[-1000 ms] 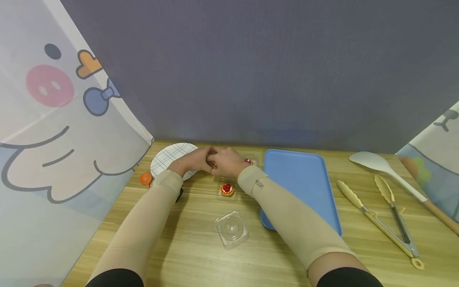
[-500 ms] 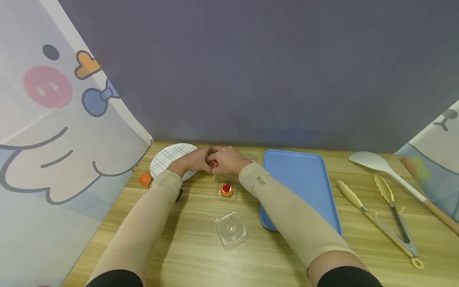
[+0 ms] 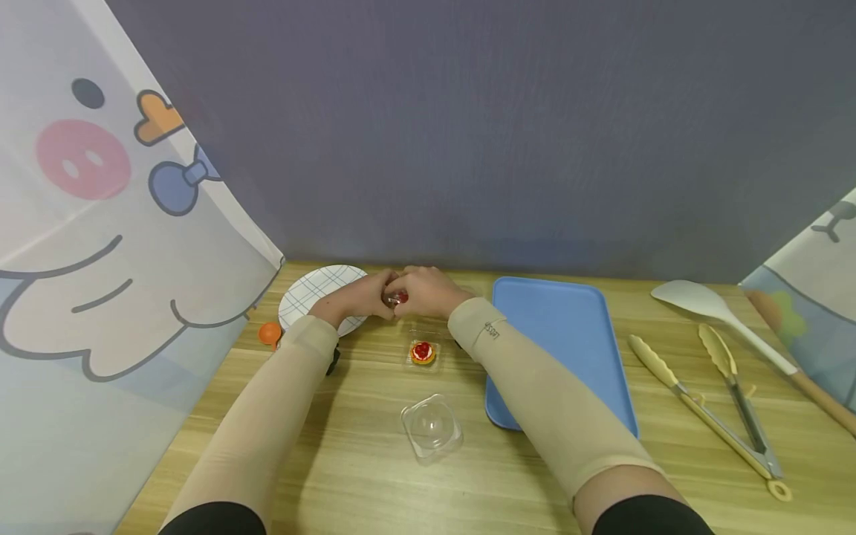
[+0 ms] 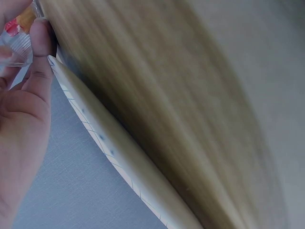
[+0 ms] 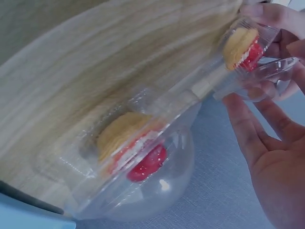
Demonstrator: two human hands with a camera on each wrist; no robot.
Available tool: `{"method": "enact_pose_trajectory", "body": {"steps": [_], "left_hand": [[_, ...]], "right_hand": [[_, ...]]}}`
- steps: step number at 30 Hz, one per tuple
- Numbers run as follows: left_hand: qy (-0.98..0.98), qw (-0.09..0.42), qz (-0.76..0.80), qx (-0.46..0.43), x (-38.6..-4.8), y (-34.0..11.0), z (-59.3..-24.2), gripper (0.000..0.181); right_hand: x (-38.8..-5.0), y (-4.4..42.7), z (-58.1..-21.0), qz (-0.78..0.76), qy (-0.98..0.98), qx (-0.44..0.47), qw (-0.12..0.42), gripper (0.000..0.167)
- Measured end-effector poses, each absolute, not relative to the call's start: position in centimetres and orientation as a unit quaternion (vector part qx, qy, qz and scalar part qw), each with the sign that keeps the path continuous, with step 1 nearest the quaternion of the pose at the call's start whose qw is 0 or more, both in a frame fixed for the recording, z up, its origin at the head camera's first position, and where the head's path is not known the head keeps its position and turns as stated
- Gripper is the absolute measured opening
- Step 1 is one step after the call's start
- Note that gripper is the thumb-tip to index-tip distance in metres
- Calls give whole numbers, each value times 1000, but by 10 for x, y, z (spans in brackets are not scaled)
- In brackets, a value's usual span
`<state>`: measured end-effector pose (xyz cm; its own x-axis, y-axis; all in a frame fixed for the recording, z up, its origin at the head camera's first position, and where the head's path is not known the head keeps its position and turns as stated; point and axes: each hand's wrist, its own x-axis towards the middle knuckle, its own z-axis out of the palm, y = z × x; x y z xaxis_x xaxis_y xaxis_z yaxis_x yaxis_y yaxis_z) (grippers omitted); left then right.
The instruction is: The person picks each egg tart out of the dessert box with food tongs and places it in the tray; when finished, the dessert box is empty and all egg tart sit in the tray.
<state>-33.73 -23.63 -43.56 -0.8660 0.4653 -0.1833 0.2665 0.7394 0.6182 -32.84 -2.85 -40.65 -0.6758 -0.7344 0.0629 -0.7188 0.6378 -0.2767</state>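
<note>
Between both hands is a clear plastic box (image 5: 276, 36) with a small strawberry tart (image 5: 243, 50) inside. My left hand (image 3: 361, 296) grips the box from the left, its thumb and fingers on the clear plastic. My right hand (image 3: 428, 293) holds the box from the right, at the clear domed lid (image 5: 274, 71), which stands partly away from the base. A second boxed strawberry tart (image 5: 133, 148), under its own dome, sits beside the right wrist. Nearer me, another tart (image 3: 423, 352) rests in a clear base, and a loose domed lid (image 3: 431, 429) lies in front of it.
A white checked plate (image 3: 317, 291) lies partly under the left hand, with an orange scoop (image 3: 270, 333) at its left. Right of the hands is a blue tray (image 3: 555, 327). Yellow-tipped tongs (image 3: 718, 438) and a white wooden-handled spoon (image 3: 695, 301) lie farther right.
The right hand has shifted slightly up and right, and more of the red tart top shows between the hands. The left hand has barely moved.
</note>
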Motion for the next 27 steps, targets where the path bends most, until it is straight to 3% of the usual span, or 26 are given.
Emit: {"method": "enact_pose_trajectory", "body": {"steps": [9, 15, 21, 27], "left_hand": [[912, 188, 305, 199, -336, -237, -434, 65], [912, 189, 305, 200, -338, -237, -430, 79], [917, 189, 294, 192, -337, -235, -427, 90], [919, 194, 287, 186, -337, -234, -429, 90]], "right_hand": [[-333, -23, -407, -182, 895, -399, 81, 50], [-345, -8, -397, -266, 879, -366, 151, 50], [-350, 6, -398, -317, 861, -365, 158, 52], [-346, 11, -403, -353, 854, -356, 140, 51]]}}
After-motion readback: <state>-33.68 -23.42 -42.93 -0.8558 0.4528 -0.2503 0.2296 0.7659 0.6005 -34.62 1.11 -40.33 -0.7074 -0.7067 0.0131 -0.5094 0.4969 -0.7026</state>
